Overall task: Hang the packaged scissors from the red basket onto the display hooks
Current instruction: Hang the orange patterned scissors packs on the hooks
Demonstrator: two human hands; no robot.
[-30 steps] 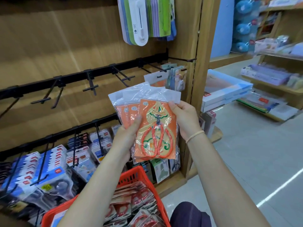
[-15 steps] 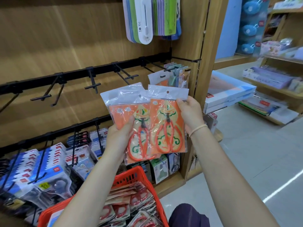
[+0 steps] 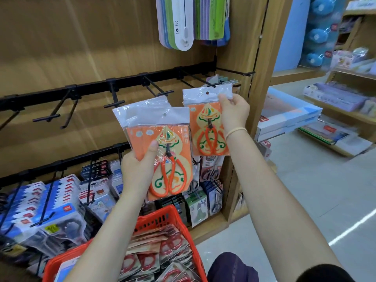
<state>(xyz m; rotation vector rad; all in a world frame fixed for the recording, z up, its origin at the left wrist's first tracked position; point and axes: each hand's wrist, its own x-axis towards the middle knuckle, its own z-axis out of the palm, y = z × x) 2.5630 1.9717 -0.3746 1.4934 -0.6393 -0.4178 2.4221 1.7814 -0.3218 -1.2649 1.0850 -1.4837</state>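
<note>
Wooden hook wall [image 3: 61, 47]; right fingers [image 3: 224, 98] pinching one scissors pack [image 3: 205, 121], now raised off left-gripped stack [image 3: 162, 151]

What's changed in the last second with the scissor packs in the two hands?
The right hand has pulled one scissors pack off the front of the bundle and lifted it up and to the right, its hang hole now just below a hook on the upper rail. The left hand still grips the remaining packs, lower and to the left. The red basket still holds more packs.
</note>
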